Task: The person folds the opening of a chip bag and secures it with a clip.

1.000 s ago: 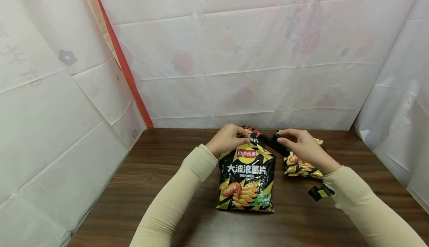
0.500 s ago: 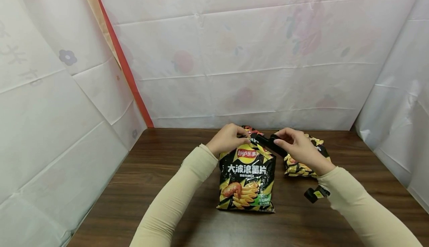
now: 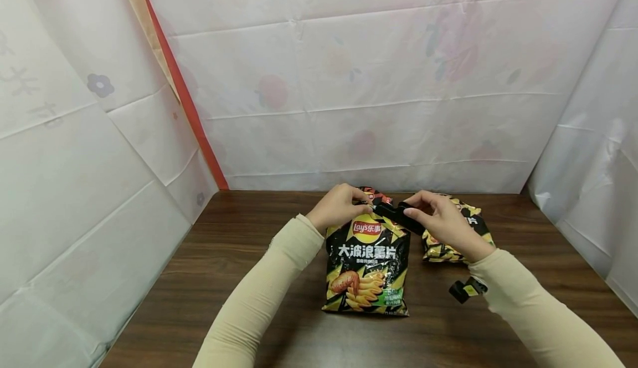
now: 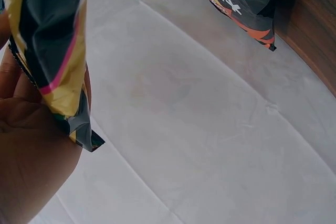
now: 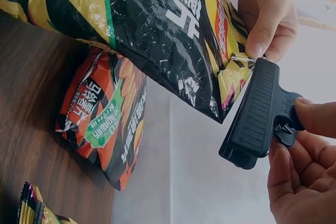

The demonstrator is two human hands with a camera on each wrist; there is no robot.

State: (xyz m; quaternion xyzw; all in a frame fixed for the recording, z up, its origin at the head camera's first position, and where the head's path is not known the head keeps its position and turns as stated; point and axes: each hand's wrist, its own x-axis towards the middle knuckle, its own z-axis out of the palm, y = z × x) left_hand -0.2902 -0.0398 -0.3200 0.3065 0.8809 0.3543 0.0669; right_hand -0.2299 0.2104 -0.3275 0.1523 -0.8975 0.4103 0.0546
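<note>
Clip (image 5: 254, 111): black, at top edge of front bag (image 3: 366, 268), over bench (image 3: 199, 279); can't tell if film sits in its mouth.
Change: clip has come leftward, end now just beside thumb of left hand (image 3: 343, 207); likely close enough to bite the film.
Right hand (image 3: 440, 223): grip pinching clip handles, thumb against fingers.
Left-hand state: grip pinching front bag's top.
Front bag spot: between bench's left and right edges; yellow film looks folded at top corner, contents hidden.
Red bag (image 5: 105, 121): behind, near far edge, contents hidden.
Yellow bag (image 3: 480, 225): toward far right corner, ditto.
</note>
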